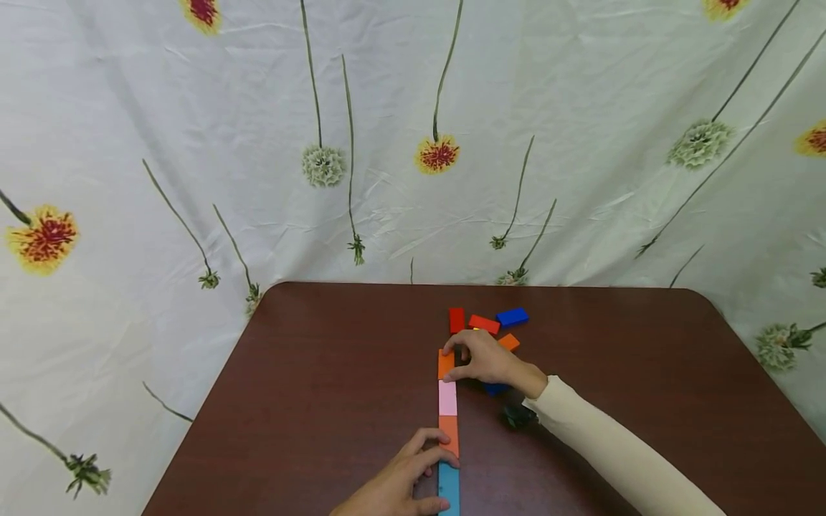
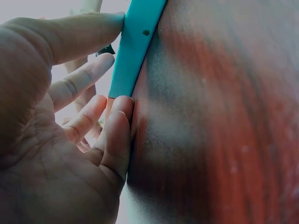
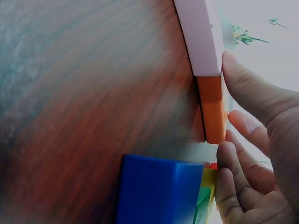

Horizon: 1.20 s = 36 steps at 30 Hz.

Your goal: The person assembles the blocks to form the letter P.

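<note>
A straight row of blocks runs up the table: teal point(image 1: 449, 476), red-orange point(image 1: 452, 428), pink point(image 1: 447, 398) and orange point(image 1: 444, 364) at the far end. My right hand point(image 1: 480, 357) pinches the orange block lengthwise, thumb near its seam with the pink one and index finger at its far end. In the right wrist view, the orange block point(image 3: 213, 109) butts against the pink block point(image 3: 202, 37). My left hand point(image 1: 406, 479) rests along the row with thumb on the teal block point(image 2: 135, 49) and fingertips over the red-orange one.
Beyond my right hand lie loose blocks: two red point(image 1: 457, 320), a blue point(image 1: 513, 317) and another orange point(image 1: 510, 342). A nearer blue block point(image 3: 156, 191) sits beside yellow and green pieces in the right wrist view. Flowered cloth point(image 1: 387, 215) hangs behind the brown table point(image 1: 335, 344).
</note>
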Each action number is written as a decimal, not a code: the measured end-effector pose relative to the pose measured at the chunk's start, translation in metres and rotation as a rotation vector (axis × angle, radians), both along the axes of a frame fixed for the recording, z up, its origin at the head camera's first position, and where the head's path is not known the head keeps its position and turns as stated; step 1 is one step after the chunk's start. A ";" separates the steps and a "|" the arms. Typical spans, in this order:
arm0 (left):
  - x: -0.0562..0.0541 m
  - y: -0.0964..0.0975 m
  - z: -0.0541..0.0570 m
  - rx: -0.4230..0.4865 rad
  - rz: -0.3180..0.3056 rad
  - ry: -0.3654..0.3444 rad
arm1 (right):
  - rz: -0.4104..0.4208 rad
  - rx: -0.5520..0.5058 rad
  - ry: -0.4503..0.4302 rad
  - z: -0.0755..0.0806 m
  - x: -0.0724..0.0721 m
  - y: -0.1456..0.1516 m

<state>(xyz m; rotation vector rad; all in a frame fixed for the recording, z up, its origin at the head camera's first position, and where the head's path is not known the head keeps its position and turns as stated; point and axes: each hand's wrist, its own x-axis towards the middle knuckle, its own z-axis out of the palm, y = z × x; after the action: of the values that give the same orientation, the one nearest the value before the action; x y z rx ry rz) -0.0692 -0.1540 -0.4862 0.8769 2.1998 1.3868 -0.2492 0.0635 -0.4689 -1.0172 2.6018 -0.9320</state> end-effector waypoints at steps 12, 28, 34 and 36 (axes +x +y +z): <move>0.000 -0.001 0.002 0.000 0.004 0.013 | 0.042 0.006 0.060 -0.001 -0.002 0.003; 0.000 0.000 -0.001 -0.003 -0.001 0.007 | 0.056 -0.021 0.040 -0.002 -0.004 0.005; -0.001 0.000 0.000 -0.002 -0.003 -0.001 | 0.059 -0.019 0.038 -0.002 -0.003 0.005; 0.000 -0.001 0.001 -0.005 -0.002 0.001 | 0.061 -0.015 0.038 -0.002 -0.003 0.005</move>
<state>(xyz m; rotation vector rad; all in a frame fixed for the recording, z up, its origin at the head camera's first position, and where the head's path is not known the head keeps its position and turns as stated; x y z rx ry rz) -0.0694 -0.1545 -0.4857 0.8788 2.2016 1.3794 -0.2524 0.0681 -0.4705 -1.1228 2.5820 -0.9280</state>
